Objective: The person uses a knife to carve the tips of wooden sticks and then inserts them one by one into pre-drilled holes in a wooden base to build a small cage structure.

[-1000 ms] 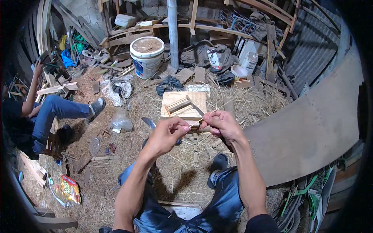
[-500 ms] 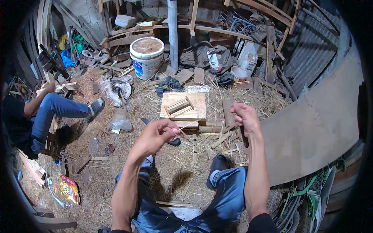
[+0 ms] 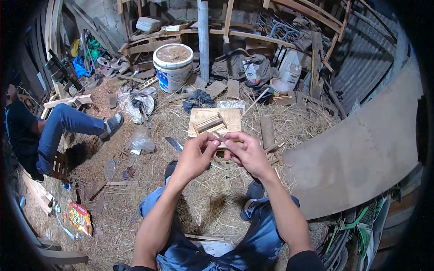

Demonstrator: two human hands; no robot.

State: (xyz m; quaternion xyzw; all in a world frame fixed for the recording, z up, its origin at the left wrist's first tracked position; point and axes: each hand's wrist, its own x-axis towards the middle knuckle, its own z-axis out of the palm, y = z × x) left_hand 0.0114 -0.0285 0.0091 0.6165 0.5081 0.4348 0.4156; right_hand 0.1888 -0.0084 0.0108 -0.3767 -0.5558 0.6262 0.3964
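My left hand (image 3: 197, 154) is closed in a pinch in front of a light wooden board. A thin pale stick (image 3: 256, 102) slants away past the board, in line with these fingers. Close against it, my right hand (image 3: 247, 154) is closed around a small knife, whose greyish blade (image 3: 219, 136) shows between the fingertips; its handle is hidden. Just beyond both hands, a small wooden frame with slats (image 3: 210, 123) lies on the board (image 3: 195, 116). Beside my left foot lies a larger blade (image 3: 173, 144), partly covered by my left forearm and hand.
Straw and shavings cover the ground. A white bucket (image 3: 173, 67) stands beyond the board, beside a grey post (image 3: 204, 43). At left sits another person (image 3: 68, 124). A big flat sheet (image 3: 357, 153) leans at right. A loose wooden piece (image 3: 267, 129) lies right of the board.
My right hand has come left and inward to meet my left hand. The knife now points its blade between the hands. The stick has swung from lying across to pointing away from me.
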